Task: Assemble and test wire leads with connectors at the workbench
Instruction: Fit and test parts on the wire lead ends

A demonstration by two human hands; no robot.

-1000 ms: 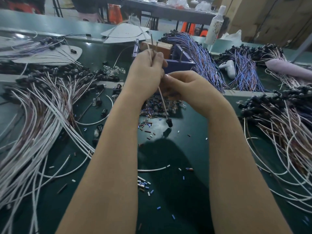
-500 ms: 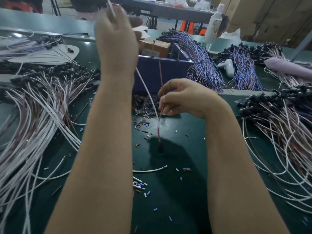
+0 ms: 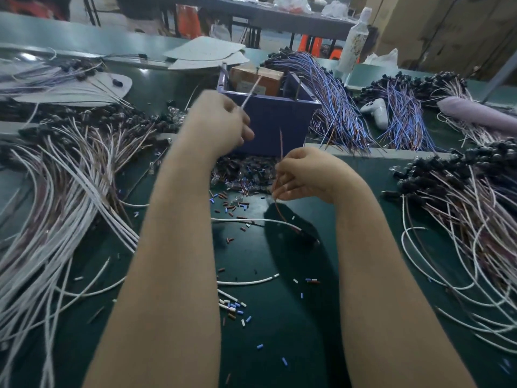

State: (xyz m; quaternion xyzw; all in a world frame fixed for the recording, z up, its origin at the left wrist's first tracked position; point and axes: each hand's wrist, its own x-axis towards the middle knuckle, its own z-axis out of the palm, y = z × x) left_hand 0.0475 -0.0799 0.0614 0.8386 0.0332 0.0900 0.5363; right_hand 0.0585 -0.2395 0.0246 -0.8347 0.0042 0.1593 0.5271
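White lead (image 3: 249, 94) is being pinched by the left hand (image 3: 221, 124), fingers (image 3: 242, 120) curled, in front of the bin (image 3: 268, 121), brown lead (image 3: 281, 144) is being gripped by the right hand (image 3: 305, 175) above the tabletop (image 3: 279, 317); both are being judged light, floppy, best pinched near the ends.

L wire bundle (image 3: 56, 208) & R wire bundle (image 3: 464, 219) on bench (image 3: 279, 326); box (image 3: 258, 79) in bin (image 3: 268, 124), behind parts pile (image 3: 240, 175)

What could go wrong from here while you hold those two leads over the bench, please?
The brown lead pinched in the right hand trails down to the bench beside a loose white wire and could tangle with it. The white lead gripped by the left hand points toward the blue bin and might catch its rim.
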